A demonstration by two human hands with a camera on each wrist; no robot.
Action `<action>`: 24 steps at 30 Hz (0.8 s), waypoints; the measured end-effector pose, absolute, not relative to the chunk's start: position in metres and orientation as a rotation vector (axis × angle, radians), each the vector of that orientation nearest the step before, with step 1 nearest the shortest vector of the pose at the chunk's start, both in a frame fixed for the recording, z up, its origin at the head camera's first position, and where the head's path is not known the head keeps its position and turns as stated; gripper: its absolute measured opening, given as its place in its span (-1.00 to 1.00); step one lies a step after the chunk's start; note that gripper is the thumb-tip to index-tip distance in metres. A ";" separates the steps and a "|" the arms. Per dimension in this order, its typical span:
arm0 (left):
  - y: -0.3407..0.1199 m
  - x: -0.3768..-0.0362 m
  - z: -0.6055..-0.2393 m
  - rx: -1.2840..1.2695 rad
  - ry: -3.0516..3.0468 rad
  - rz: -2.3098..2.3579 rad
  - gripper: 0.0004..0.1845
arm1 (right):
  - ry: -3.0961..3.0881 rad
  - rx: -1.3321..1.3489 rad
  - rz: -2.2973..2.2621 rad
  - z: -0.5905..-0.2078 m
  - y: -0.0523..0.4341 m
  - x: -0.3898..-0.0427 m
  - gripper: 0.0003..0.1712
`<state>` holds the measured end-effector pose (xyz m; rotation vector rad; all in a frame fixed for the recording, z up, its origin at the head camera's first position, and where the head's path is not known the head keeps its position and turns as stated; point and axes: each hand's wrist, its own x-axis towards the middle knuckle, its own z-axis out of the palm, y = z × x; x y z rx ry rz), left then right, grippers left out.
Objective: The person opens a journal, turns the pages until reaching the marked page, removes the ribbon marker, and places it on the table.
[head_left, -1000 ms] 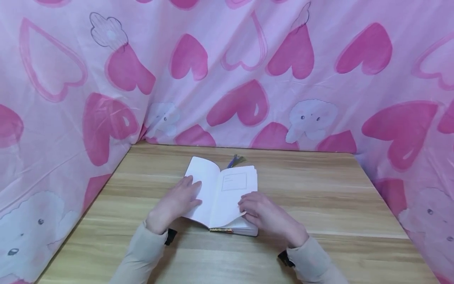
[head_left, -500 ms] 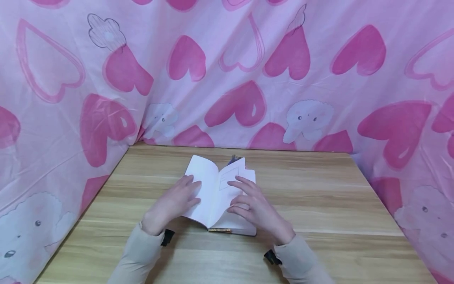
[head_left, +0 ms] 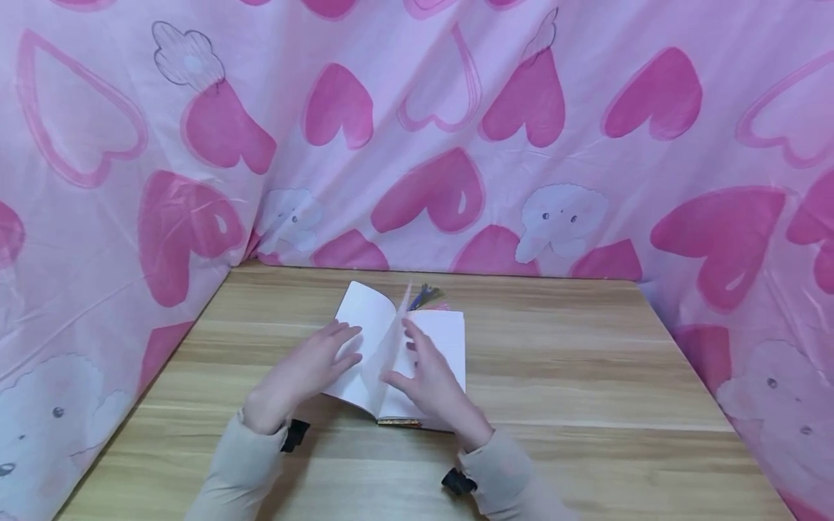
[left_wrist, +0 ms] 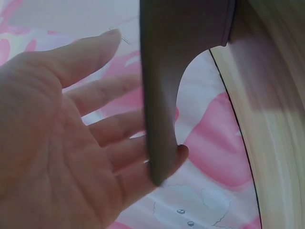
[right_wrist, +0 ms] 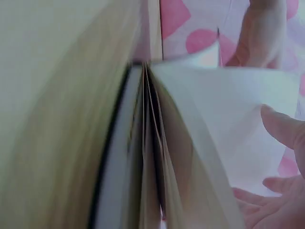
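A notebook [head_left: 439, 340] with white pages lies open on the wooden table. One leaf [head_left: 392, 354] stands nearly upright at its middle. My right hand [head_left: 433, 380] is against that leaf with spread, loosely bent fingers; in the right wrist view its thumb [right_wrist: 281, 126] meets the paper. Over the left page [head_left: 368, 318], my left hand [head_left: 302, 373] lies with relaxed fingers. The left wrist view shows the dark cover [left_wrist: 164, 95] raised off the table, the fingers of my left hand [left_wrist: 71, 143] passing behind its edge. Colored tassels [head_left: 426, 297] stick out above the notebook.
The wooden table [head_left: 586, 362] extends around the notebook. Pink cloth [head_left: 430, 188] printed with hearts hangs along the back and both sides. A patterned gold strip [head_left: 399, 422] shows at the notebook's lower edge. Black wrist straps [head_left: 459, 481] sit at the sleeve cuffs.
My right hand has moved left from the right page's edge, swinging the leaf with the printed box up to near vertical. The page beneath is uncovered. My left hand has stayed at the left page.
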<state>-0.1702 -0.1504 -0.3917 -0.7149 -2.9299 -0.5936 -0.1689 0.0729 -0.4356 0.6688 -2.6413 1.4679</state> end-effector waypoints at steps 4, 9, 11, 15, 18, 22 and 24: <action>-0.150 -0.169 -0.388 -0.722 -2.886 -0.610 -0.57 | -2.721 0.832 1.332 -0.436 0.063 -0.160 -0.15; -0.152 -0.169 -0.385 -0.703 -2.815 -0.713 -0.57 | -2.732 0.967 1.163 -0.438 0.059 -0.151 -0.22; -0.153 -0.170 -0.385 -0.707 -2.771 -0.751 -0.57 | -2.728 0.989 1.132 -0.439 0.059 -0.149 -0.23; -0.152 -0.171 -0.383 -0.733 -2.713 -0.765 -0.62 | -2.749 1.021 1.113 -0.438 0.059 -0.147 -0.24; -0.150 -0.169 -0.381 -0.735 -2.703 -0.780 -0.63 | -2.779 1.036 1.105 -0.439 0.059 -0.145 -0.23; -0.147 -0.167 -0.380 -0.721 -2.709 -0.795 -0.62 | -2.819 1.039 1.073 -0.440 0.059 -0.143 -0.21; -0.144 -0.165 -0.380 -0.722 -2.709 -0.769 -0.60 | -2.840 1.037 1.047 -0.441 0.060 -0.142 -0.20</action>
